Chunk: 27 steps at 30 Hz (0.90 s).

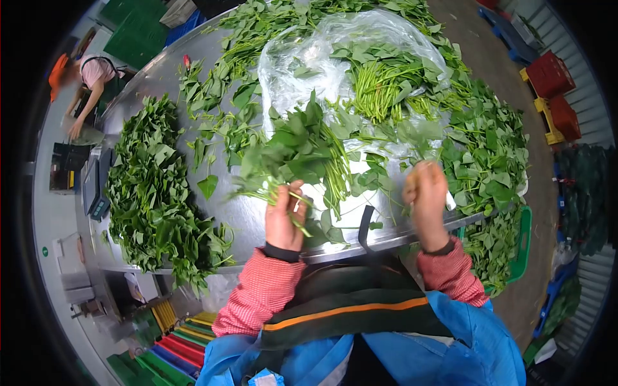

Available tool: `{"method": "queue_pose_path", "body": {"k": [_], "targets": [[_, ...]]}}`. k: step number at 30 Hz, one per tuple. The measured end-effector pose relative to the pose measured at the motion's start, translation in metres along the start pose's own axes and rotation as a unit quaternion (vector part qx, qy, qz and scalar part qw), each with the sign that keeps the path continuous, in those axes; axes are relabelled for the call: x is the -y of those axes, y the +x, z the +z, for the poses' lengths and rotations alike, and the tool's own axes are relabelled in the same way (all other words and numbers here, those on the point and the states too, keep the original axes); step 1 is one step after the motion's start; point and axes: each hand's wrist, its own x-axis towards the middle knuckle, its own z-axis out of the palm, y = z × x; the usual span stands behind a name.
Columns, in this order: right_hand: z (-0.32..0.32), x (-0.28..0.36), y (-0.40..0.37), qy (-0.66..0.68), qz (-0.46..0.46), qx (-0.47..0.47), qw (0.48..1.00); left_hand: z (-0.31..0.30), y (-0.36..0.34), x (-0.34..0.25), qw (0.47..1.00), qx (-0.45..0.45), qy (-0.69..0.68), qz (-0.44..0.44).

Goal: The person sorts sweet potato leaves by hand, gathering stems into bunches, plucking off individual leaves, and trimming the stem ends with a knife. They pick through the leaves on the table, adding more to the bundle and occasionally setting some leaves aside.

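Observation:
My left hand is closed around a few leafy green stems over the near part of the metal table. Just beyond it lies a loose bunch of leafy greens, its stems pointing towards me. To the right, my right hand hovers near the table edge, fingers curled together and slightly blurred; what they hold, if anything, I cannot make out. Past both hands, a clear plastic bag is spread out, with a bundle of cut green stems on it. A dark strip hangs at the table edge.
A long heap of leaves covers the table's left side, beside a scale. More greens line the right side, above a green crate. Red crates stand far right. Another person works at the upper left.

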Motion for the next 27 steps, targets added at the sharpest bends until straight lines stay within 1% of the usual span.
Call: {"method": "queue_pose_path", "body": {"k": [2, 3, 4, 6, 7, 9, 10, 11, 12, 13, 14, 15, 16, 17, 18, 19, 20, 22, 23, 26, 27], "targets": [[-0.012, 0.001, 0.021, -0.014, 0.044, -0.022, 0.999, 0.003, -0.008, -0.013, 0.999, -0.043, 0.016, 0.008], [-0.002, -0.019, 0.023, -0.136, 0.074, -0.011, 0.988, 0.004, -0.009, -0.014, 0.998, -0.067, -0.004, -0.008], [-0.003, -0.055, 0.029, -0.244, -0.035, 0.088, 0.965, -0.009, -0.005, -0.009, 0.999, -0.018, -0.029, -0.041], [0.020, -0.063, 0.033, -0.386, -0.013, 0.108, 0.916, -0.046, 0.008, 0.004, 0.988, 0.078, -0.076, -0.107], [0.025, -0.075, 0.043, -0.401, 0.008, 0.126, 0.907, -0.027, 0.002, 0.002, 0.984, -0.004, -0.089, -0.156], [0.035, -0.097, 0.063, -0.428, 0.050, 0.162, 0.888, -0.031, 0.002, 0.008, 0.969, 0.027, -0.112, -0.216], [0.035, -0.101, 0.065, -0.382, 0.045, 0.147, 0.911, -0.032, 0.001, 0.008, 0.960, 0.045, -0.122, -0.246], [0.036, -0.104, 0.068, -0.336, 0.039, 0.133, 0.932, -0.032, 0.001, 0.007, 0.963, 0.049, -0.123, -0.237], [0.038, -0.104, 0.068, -0.290, 0.033, 0.121, 0.949, -0.030, -0.001, 0.003, 0.973, 0.044, -0.107, -0.199], [0.043, -0.084, 0.060, -0.196, -0.012, 0.079, 0.977, -0.028, -0.003, -0.001, 0.982, 0.037, -0.093, -0.160], [0.047, -0.058, 0.050, -0.245, -0.032, 0.083, 0.965, -0.027, -0.006, -0.005, 0.989, 0.029, -0.078, -0.121], [0.049, -0.031, 0.038, -0.292, -0.051, 0.087, 0.951, -0.025, -0.010, -0.007, 0.994, 0.032, -0.070, -0.078], [0.050, -0.012, 0.026, -0.338, -0.070, 0.089, 0.934, -0.020, -0.014, -0.009, 0.997, 0.027, -0.041, -0.064], [0.055, -0.004, 0.013, -0.402, -0.098, 0.093, 0.906, -0.011, -0.016, -0.010, 0.998, 0.024, -0.011, -0.049], [0.059, -0.006, 0.004, -0.436, -0.204, 0.106, 0.870, -0.003, -0.018, -0.010, 0.999, 0.022, 0.016, -0.033], [0.063, -0.011, -0.005, -0.464, -0.308, 0.121, 0.822, 0.003, -0.021, -0.005, 0.999, 0.016, 0.019, -0.027], [0.066, -0.017, -0.014, -0.484, -0.404, 0.135, 0.764, 0.011, -0.024, -0.004, 0.998, 0.002, 0.021, -0.061], [0.075, -0.024, -0.030, -0.507, -0.440, 0.204, 0.712, 0.007, -0.023, 0.009, 0.997, 0.018, 0.038, -0.061], [0.079, -0.027, -0.036, -0.517, -0.457, 0.236, 0.685, 0.005, -0.022, 0.008, 0.996, 0.008, 0.058, -0.070], [0.085, -0.024, -0.044, -0.372, -0.386, 0.221, 0.815, -0.013, -0.019, 0.002, 0.995, 0.021, 0.015, -0.092], [0.083, -0.014, -0.048, -0.401, -0.189, 0.219, 0.869, -0.016, -0.021, -0.002, 0.995, 0.037, 0.013, -0.088]]}}
